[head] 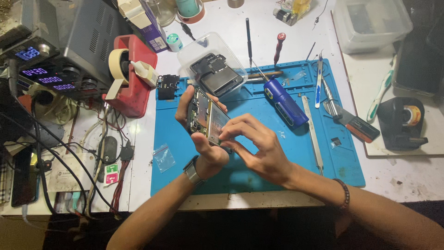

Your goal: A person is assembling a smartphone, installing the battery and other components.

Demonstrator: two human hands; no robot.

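Note:
My left hand (203, 146) grips an opened phone (206, 115) with its back cover off, tilted up above the blue work mat (185, 162); the inner boards and battery face me. My right hand (256, 146) reaches in from the right, its fingertips pinching at the phone's lower right edge. Whether the right fingers hold a small part I cannot tell. A watch sits on my left wrist and a bead bracelet on my right.
A clear plastic tray (210, 58) with phone parts lies at the mat's top. A blue electric screwdriver (284, 104), tweezers, a metal ruler (312, 132), a small circuit board (167, 85), a red tape dispenser (134, 76) and a power supply (51, 51) surround the mat.

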